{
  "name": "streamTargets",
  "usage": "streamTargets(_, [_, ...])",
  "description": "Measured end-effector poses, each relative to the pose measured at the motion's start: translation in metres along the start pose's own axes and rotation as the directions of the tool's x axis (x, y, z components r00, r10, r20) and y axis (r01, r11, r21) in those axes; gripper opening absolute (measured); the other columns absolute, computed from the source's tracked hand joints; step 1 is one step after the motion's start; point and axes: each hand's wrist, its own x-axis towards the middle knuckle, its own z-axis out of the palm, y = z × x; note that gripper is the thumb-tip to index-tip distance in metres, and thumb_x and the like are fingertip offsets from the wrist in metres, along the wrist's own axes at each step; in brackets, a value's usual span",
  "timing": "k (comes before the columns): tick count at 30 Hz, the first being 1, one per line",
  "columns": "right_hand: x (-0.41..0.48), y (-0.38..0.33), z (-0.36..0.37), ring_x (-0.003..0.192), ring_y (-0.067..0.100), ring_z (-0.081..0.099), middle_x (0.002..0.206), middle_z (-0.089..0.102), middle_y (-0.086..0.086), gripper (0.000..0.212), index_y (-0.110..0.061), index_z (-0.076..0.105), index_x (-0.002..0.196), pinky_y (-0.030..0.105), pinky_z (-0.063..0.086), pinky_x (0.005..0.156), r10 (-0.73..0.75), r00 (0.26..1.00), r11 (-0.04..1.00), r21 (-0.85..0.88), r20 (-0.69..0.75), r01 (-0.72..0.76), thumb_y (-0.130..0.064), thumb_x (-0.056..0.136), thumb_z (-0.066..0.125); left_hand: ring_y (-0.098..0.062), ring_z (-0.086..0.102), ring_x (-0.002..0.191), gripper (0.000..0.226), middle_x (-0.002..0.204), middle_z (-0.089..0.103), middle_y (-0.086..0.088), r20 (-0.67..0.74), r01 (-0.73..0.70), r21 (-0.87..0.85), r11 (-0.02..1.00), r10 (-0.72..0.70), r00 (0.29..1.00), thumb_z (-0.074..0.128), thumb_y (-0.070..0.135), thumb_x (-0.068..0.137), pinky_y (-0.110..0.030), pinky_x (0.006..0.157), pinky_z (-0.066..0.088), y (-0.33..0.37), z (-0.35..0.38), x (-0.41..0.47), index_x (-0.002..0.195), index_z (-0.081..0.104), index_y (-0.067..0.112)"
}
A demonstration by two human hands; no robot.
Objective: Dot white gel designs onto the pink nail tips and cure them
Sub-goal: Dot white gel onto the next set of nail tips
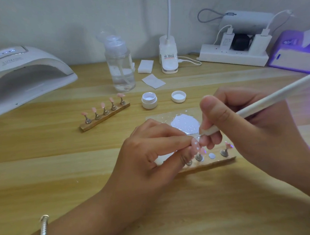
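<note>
On the wooden table [43,161], a white curing lamp [24,75] sits far left. Near the middle, the right hand [242,122] curls round a white dotting pen [259,103]. The left hand [149,154] pinches a white-dotted pink nail tip [195,145] at the pen's point, over the near wooden holder [208,164]. A white gel puddle [185,123] lies just beyond.

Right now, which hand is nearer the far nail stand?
Left. The left hand is just front-right of the far stand, pinching a tip; the right hand is farther right, holding the pen.
</note>
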Motion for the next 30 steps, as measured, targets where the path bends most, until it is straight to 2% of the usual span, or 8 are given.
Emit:
streamTargets(7, [-0.0006,0.0002,0.0009,0.046,0.013,0.063,0.052,0.06,-0.006,0.032,-0.015,0.061,0.064,0.015,0.045,0.049,-0.008,1.0,1.0,0.0,0.01,0.008,-0.03,0.092,0.058,-0.015,0.06,0.087,0.013,0.087,0.07,0.016,-0.003,0.003,0.004,1.0,-0.003,1.0,0.065,0.027,0.091,-0.029,0.079,0.046,0.0,0.0,0.0003,0.09,0.077,0.03])
streamTargets(14, [-0.0008,0.0009,0.0003,0.045,0.012,0.062,0.053,0.062,0.0,0.032,-0.014,0.061,0.064,0.016,0.045,0.048,-0.01,1.0,1.0,0.009,0.015,0.01,-0.029,0.092,0.059,-0.016,0.061,0.087,0.013,0.088,0.07,0.017,0.007,-0.012,0.001,1.0,0.012,1.0,0.067,0.028,0.092,-0.029,0.08,0.045,0.0015,-0.0006,0.001,0.09,0.069,0.04])
streamTargets(30, [-0.0013,0.006,-0.0009,0.045,0.012,0.061,0.053,0.063,-0.002,0.034,-0.012,0.062,0.064,0.014,0.044,0.047,-0.015,1.0,1.0,-0.006,0.021,0.015,-0.026,0.095,0.064,-0.017,0.061,0.087,0.01,0.087,0.07,0.016,0.006,-0.007,-0.002,1.0,0.008,1.0,0.066,0.029,0.092,-0.03,0.079,0.046,-0.0007,-0.0005,0.0005,0.09,0.073,0.035])
